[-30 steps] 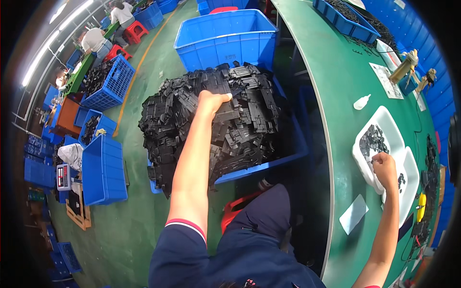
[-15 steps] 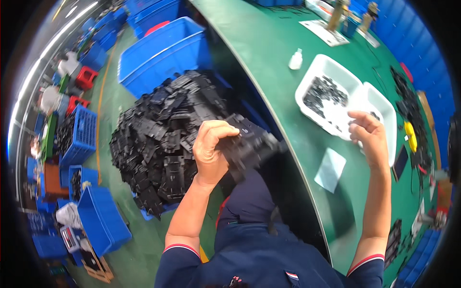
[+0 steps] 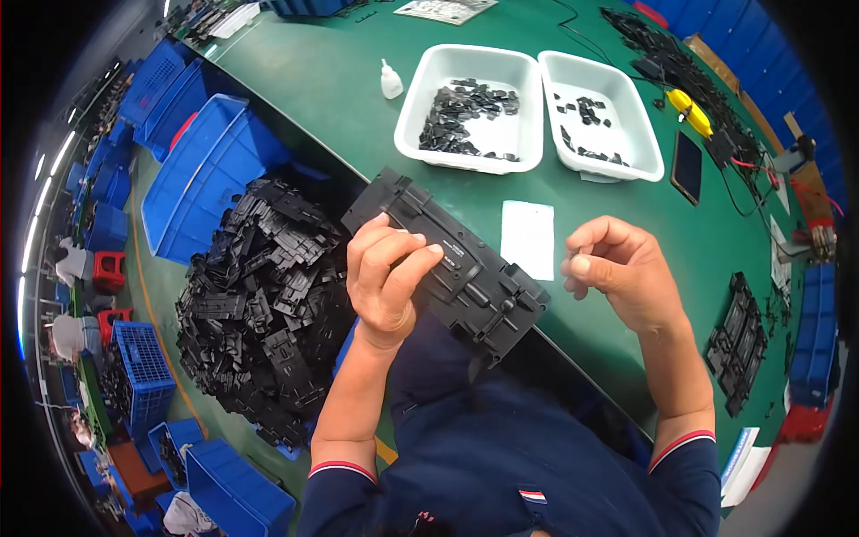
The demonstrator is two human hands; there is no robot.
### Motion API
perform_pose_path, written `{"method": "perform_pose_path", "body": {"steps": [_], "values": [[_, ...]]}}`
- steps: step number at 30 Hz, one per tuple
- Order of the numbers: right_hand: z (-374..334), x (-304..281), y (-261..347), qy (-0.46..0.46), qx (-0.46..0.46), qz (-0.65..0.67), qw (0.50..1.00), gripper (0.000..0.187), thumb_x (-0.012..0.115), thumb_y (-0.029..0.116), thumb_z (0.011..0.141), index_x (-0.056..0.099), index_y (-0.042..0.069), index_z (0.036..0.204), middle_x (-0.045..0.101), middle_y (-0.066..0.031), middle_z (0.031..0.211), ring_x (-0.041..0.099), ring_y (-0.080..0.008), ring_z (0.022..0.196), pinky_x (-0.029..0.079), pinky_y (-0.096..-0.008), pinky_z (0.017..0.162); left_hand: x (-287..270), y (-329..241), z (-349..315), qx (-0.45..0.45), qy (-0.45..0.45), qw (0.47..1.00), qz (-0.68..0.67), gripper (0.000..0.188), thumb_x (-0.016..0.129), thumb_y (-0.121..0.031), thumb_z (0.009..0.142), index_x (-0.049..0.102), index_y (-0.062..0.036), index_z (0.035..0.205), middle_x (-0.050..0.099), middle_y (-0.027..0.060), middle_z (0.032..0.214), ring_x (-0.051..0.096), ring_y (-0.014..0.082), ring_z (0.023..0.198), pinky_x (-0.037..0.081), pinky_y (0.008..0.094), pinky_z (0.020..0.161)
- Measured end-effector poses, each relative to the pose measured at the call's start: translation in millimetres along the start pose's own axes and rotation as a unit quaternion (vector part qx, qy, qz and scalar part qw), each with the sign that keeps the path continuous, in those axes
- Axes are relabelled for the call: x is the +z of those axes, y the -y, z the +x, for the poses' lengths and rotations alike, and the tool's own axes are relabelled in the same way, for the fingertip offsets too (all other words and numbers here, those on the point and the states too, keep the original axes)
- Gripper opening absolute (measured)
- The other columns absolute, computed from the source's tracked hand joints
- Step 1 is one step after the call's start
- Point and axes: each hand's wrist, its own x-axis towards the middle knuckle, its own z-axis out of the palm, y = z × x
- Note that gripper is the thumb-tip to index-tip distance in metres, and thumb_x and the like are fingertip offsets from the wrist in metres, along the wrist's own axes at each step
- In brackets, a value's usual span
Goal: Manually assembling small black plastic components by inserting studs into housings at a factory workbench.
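Note:
My left hand (image 3: 385, 282) grips a long black moulded plastic panel (image 3: 461, 268), its ribbed, hollowed face upward, tilted across the table edge. To the right of the panel and apart from it, my right hand (image 3: 626, 273) is closed in a pinch. Whatever lies between those fingertips is too small to make out. A white sheet (image 3: 528, 237) lies on the table between the panel and the right hand. Beyond it stand two white trays: the left tray (image 3: 498, 139) has many small black pieces (image 3: 456, 112), the right tray (image 3: 617, 94) fewer.
At my left a large heap of black panels (image 3: 259, 313) rises beside a blue bin (image 3: 201, 179). The green table (image 3: 313, 89) carries a white squeeze bottle (image 3: 391, 80), a phone (image 3: 687, 166), a yellow tool (image 3: 689, 111) and another black panel (image 3: 738, 345).
My view has swung to the right. The right hand has come away from the trays and its fingers have drawn together. The left hand has brought the panel over the table edge.

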Motion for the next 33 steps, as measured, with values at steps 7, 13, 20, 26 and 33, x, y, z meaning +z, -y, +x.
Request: {"method": "perform_pose_path", "body": {"steps": [7,13,20,26,33], "values": [[-11.8,15.7,-17.1,0.0,0.004,0.005,1.0,0.011,0.07,0.003,0.084,0.066,0.002,0.094,0.067,-0.0049,0.092,0.062,-0.009,0.084,0.051,-0.0239,0.075,4.0,-13.7,-0.7,0.05,0.031,0.998,0.001,0.02,0.067,-0.011,0.07,0.068,-0.0089,0.089,0.059,0.004,0.093,0.057,0.0219,0.086,0.052,0.0412,0.085],[-14.4,12.9,-31.4,0.014,0.043,0.046,0.998,0.011,0.067,0.001,0.085,0.064,0.002,0.095,0.066,-0.0037,0.093,0.061,-0.0079,0.083,0.051,-0.0227,0.074,0.7,-28.9,-8.6,0.017,0.051,0.994,0.099,0.028,0.068,-0.01,0.076,0.063,-0.0111,0.103,0.061,0.0051,0.107,0.052,0.0252,0.11,0.033,0.0422,0.106],[-9.5,11.4,-40.5,-0.008,-0.041,0.009,0.999,0.012,0.066,0.0,0.087,0.063,0.001,0.098,0.065,-0.0031,0.093,0.06,-0.0075,0.084,0.051,-0.0231,0.076,-0.7,-59.6,-29.0,-0.488,-0.105,0.726,-0.473,0.058,0.062,-0.01,0.087,0.034,0.0057,0.135,0.042,0.0194,0.135,0.043,0.0298,0.126,0.031,0.0434,0.107],[-2.2,29.5,-52.8,0.034,-0.053,-0.048,0.997,0.01,0.064,0.001,0.088,0.062,-0.001,0.098,0.064,-0.0029,0.093,0.06,-0.0087,0.085,0.049,-0.0249,0.08,-2.5,-64.2,-10.9,-0.63,-0.031,0.433,-0.644,0.037,0.059,-0.02,0.093,0.05,-0.0028,0.125,0.058,0.0155,0.12,0.057,0.0297,0.111,0.047,0.0455,0.097],[0.1,8.1,-29.5,-0.083,-0.103,-0.112,0.985,0.012,0.064,0.003,0.088,0.062,-0.001,0.099,0.063,-0.0041,0.086,0.061,-0.013,0.079,0.052,-0.0271,0.071,-2.5,-55.9,-12.9,-0.623,-0.081,0.489,-0.605,0.036,0.058,-0.011,0.093,0.047,0.001,0.125,0.057,0.0179,0.118,0.058,0.0272,0.109,0.049,0.0406,0.094]]}}
